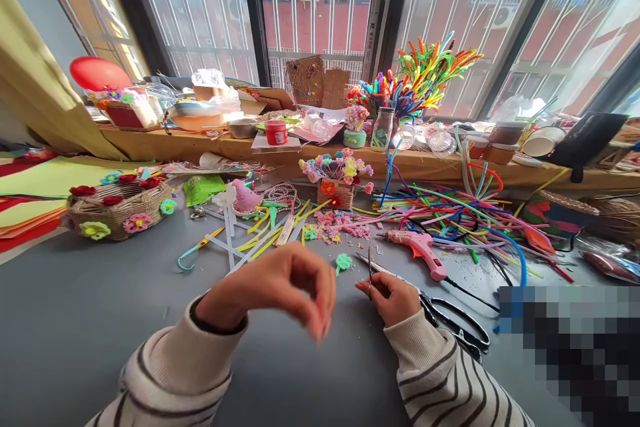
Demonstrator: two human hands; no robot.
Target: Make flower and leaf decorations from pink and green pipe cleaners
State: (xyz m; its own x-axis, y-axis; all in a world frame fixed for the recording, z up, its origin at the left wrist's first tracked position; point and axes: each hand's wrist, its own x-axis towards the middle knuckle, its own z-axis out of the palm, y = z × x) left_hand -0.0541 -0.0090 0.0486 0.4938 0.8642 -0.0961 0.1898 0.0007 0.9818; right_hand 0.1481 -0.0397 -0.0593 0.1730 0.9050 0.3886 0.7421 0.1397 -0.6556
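My left hand is raised above the grey table, thumb and fingertips brought together in a pinch and slightly blurred. Whether anything sits between those fingertips, I cannot make out. My right hand pinches a thin dark strip that stands upright from the fingers. Large scissors with black handles lie on the table beside and partly behind that hand. A green felt-like flower rests on the tabletop between the two hands, just beyond them. Farther back and right lies a pink glue gun, its cord running right.
Pink scraps and yellow strips are scattered ahead. A flower-filled basket stands behind them. Colourful pipe cleaners heap up at the right. A twine basket with flowers stands at the left. A crowded ledge runs beneath the windows.
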